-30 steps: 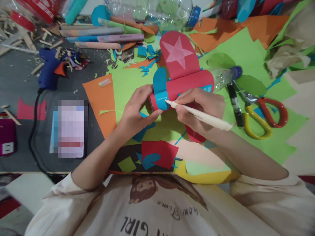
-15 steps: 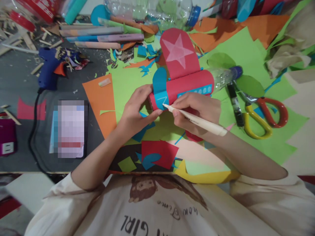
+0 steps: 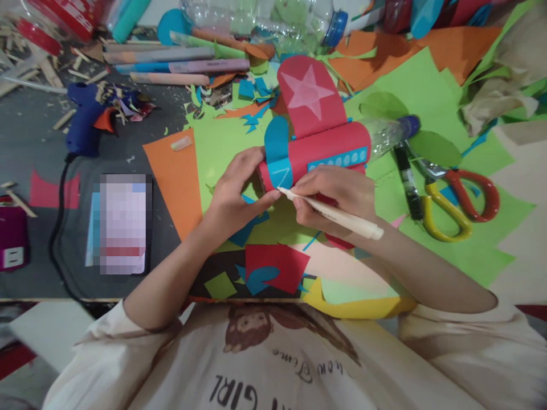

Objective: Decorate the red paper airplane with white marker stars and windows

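Note:
A toy plane (image 3: 329,142) made from a plastic bottle wrapped in red paper lies on green paper, its purple-capped neck to the right. Its upper red wing carries a pale star, and a blue strip with white circles runs along the side. My left hand (image 3: 239,191) is closed around the plane's left end, thumb near the bottom edge. In my right hand (image 3: 335,196) is a white marker (image 3: 342,219), held like a pen. The marker's tip is at the lower edge of the blue paper band (image 3: 280,172), which bears white zigzag lines.
Scissors (image 3: 448,219) and a black pen (image 3: 409,182) lie to the right. A blue glue gun (image 3: 85,117) with its cord and a phone (image 3: 123,225) are on the left. Several markers (image 3: 179,64), a clear bottle (image 3: 273,25) and paper scraps (image 3: 277,267) surround the work.
My right hand has moved slightly left and down with the marker, its tip now lower on the blue band. The white line there is longer. My left hand stays in place.

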`<state>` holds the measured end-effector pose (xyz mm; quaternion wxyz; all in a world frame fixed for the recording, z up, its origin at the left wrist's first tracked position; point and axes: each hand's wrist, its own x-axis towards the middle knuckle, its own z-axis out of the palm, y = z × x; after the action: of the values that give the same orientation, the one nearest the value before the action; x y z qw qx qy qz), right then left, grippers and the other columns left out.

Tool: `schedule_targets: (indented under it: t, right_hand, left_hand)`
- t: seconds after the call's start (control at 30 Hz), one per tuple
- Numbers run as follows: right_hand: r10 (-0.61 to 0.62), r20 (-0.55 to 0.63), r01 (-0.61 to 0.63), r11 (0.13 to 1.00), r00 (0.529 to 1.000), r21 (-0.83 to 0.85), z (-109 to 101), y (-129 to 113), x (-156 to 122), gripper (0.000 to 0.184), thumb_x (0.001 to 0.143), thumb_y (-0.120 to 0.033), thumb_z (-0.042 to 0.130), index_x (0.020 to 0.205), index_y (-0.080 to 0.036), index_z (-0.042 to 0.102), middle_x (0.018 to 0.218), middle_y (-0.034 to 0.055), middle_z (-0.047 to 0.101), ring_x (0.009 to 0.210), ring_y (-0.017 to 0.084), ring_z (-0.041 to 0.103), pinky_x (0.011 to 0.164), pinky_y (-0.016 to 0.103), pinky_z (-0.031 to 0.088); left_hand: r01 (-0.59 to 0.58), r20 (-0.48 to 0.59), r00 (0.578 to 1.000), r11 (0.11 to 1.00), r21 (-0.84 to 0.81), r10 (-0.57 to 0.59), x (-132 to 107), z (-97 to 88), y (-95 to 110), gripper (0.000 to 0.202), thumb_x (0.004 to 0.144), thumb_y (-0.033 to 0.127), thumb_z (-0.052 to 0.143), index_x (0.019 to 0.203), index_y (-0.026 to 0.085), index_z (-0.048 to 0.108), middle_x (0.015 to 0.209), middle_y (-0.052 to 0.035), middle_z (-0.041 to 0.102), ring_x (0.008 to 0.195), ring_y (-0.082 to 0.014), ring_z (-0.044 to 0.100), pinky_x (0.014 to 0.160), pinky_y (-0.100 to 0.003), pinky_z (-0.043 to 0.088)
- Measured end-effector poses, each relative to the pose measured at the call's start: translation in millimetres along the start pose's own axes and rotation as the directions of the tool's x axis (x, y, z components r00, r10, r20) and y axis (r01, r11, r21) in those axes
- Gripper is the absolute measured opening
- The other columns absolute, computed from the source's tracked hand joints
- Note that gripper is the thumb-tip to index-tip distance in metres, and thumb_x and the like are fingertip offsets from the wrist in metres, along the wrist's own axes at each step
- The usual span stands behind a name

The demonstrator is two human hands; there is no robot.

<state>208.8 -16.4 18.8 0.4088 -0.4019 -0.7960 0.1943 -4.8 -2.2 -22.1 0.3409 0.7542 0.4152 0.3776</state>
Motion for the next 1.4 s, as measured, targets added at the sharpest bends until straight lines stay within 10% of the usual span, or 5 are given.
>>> schedule_targets:
  t: [0.53, 1.4]
  right_hand:
    - [0.305, -0.008, -0.291, 0.916, 0.952, 0.277, -12.7, -17.1, 11.3, 0.005, 0.087, -0.028, 0.068, 0.082, -0.028, 0.068, 0.062, -0.0043, 0.062, 0.052, 0.012, 0.053, 0.046, 0.025, 0.044]
    - [0.214, 0.128, -0.241, 0.936, 0.968, 0.256, -20.0, -21.1, 14.1, 0.023, 0.093, -0.031, 0.066, 0.073, -0.020, 0.065, 0.060, -0.0036, 0.064, 0.050, 0.007, 0.048, 0.047, 0.022, 0.036]
  left_hand:
    - [-0.009, 0.012, 1.000, 1.000, 0.004, 0.008, -0.1, -0.5, 3.3, 0.050, 0.091, 0.050, 0.068, 0.137, 0.034, 0.054, 0.141, -0.0094, 0.060, 0.136, -0.0290, 0.056, 0.113, -0.049, 0.053]
    - [0.003, 0.006, 1.000, 0.998, -0.066, -0.003, 0.4, -0.5, 2.7, 0.052, 0.089, 0.041, 0.073, 0.137, 0.030, 0.058, 0.141, -0.0105, 0.060, 0.136, -0.0292, 0.056, 0.116, -0.045, 0.048]
